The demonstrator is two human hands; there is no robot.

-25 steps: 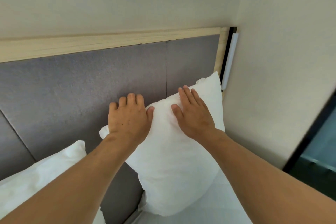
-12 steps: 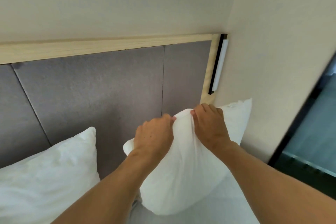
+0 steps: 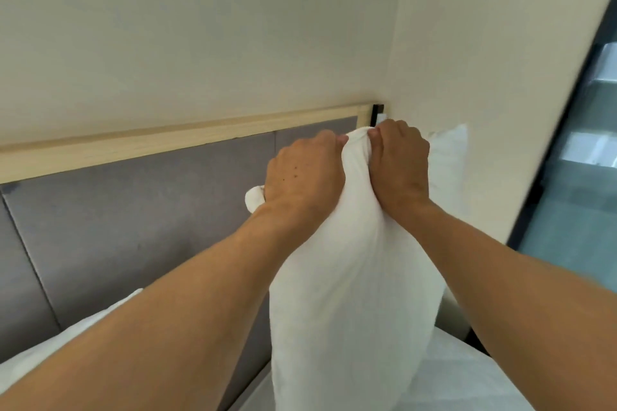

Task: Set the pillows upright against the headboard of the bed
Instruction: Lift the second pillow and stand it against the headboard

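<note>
- The bed (image 3: 467, 374) lies nearest, its white cover showing at the lower right, and the bottom of the held pillow (image 3: 350, 294) hangs close over it; whether it still touches the mattress I cannot tell.
- At the lower left a second pillow (image 3: 66, 344) leans against the padding, mostly hidden behind the left forearm.
- Farther up, the left hand (image 3: 305, 177) and the right hand (image 3: 399, 165) are both clamped on the pillow's top edge, fabric bunched between them. A second ago they lay flat on its face; half a second ago they had begun to pinch it, lower down.
- The pillow has since been hoisted, so its top now reaches the wooden rail of the headboard (image 3: 133, 210).
- My judgement: this is a lift to shake the filling down and square it, so setting it back upright against the grey padding is not yet done.
</note>
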